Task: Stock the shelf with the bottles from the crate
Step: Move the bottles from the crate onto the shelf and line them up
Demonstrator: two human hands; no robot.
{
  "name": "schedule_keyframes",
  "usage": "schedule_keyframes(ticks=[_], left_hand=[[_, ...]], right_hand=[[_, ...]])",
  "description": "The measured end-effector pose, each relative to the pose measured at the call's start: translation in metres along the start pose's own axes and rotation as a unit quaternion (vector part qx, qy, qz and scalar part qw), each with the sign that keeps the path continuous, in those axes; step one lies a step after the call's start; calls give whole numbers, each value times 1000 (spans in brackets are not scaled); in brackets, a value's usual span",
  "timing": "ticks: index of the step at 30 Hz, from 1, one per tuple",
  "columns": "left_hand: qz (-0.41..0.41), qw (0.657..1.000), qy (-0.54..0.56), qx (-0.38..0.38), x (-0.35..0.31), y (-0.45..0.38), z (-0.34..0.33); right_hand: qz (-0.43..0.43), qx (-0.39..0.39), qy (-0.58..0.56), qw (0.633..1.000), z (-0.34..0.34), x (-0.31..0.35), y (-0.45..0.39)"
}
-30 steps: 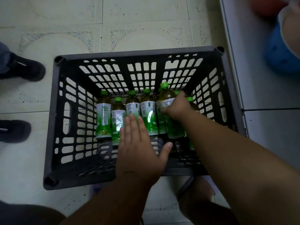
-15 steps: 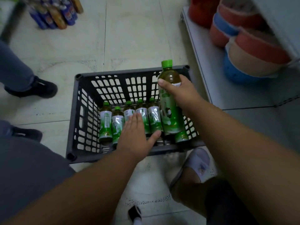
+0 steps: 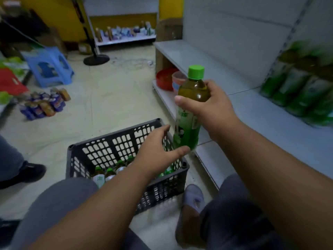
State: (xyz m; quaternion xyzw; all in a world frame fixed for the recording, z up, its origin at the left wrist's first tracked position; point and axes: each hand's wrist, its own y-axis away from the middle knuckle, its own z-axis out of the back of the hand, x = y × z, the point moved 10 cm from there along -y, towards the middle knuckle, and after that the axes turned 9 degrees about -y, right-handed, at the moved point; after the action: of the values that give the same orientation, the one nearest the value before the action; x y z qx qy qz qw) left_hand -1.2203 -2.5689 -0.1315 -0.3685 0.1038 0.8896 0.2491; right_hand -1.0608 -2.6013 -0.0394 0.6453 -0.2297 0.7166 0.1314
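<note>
My right hand (image 3: 211, 105) grips a green-capped tea bottle (image 3: 191, 112) by its shoulder and holds it upright in the air, above the crate's right corner and in front of the shelf. My left hand (image 3: 158, 152) hovers open over the dark plastic crate (image 3: 100, 150), its thumb near the bottle's base. Several more green-capped bottles (image 3: 108, 175) stand in the crate, partly hidden by my left arm. The grey shelf (image 3: 270, 121) on the right holds a row of the same bottles (image 3: 299, 87) at its far right.
Stacked red and pink bowls (image 3: 168, 79) sit on the lowest shelf board. A pack of bottles (image 3: 43, 105) lies on the floor at left, a blue stool (image 3: 48, 66) behind it. Another person's black shoe (image 3: 25, 175) stands at left. My slippered foot (image 3: 192, 201) is beside the crate.
My right hand has lifted the bottle out of the crate and raised it toward the shelf. My left hand came up off the bottles. The view has tilted up.
</note>
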Motion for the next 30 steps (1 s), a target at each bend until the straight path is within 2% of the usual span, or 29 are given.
schedule_keyframes(ticks=[9,16,22,25,30], left_hand=[[-159,975,83,129,-154,-9,-69],[-250,949,64,180,-227,-41,-150],[-307,928,-35,209,-260,-83,-245],[-320,913,-102,232,-265,-102,-286],[-338,896,-177,227,-255,-120,-326]], right_hand=[[26,-165,51,985,148,67,52],[4,-284,158,946,249,68,68],[-25,-334,235,912,321,31,60],[-47,-366,236,899,353,2,50],[-62,-411,237,878,381,-39,48]])
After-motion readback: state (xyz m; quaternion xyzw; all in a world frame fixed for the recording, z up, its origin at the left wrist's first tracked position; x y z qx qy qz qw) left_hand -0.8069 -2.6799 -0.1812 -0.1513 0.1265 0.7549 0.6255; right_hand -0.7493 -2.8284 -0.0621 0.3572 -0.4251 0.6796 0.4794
